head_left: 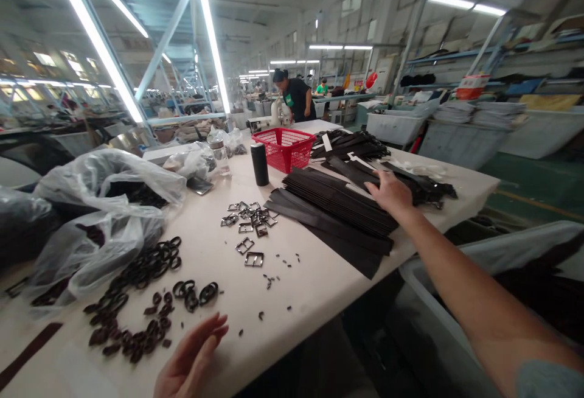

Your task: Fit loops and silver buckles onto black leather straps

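In the head view, the right hand (391, 191), right of centre, lies over the stacked black strips (335, 200) on the counter (203, 243), its thumb and forefinger apart at a strip's edge; whether it pinches one, I cannot tell. The left hand (194, 349), at the bottom, left of centre, is loosely cupped with fingers side by side and seems to hold nothing. As far as shows, the work looks little advanced: no visible strip carries a buckle or loop, and the parts lie loose in separate groups. Counted, there are roughly a dozen metal buckles (261, 229) at centre, two of them below the cluster; more than a dozen small dark pins (269, 279) scattered lower down; about four black loops (208, 293) in a small group at lower left, with many more heaped beside them; and two dozen or so brown loops (139, 340), too crowded for certainty. The strips overlap too much to count. One red basket (292, 157) and one black bottle (260, 165) stand at upper centre.
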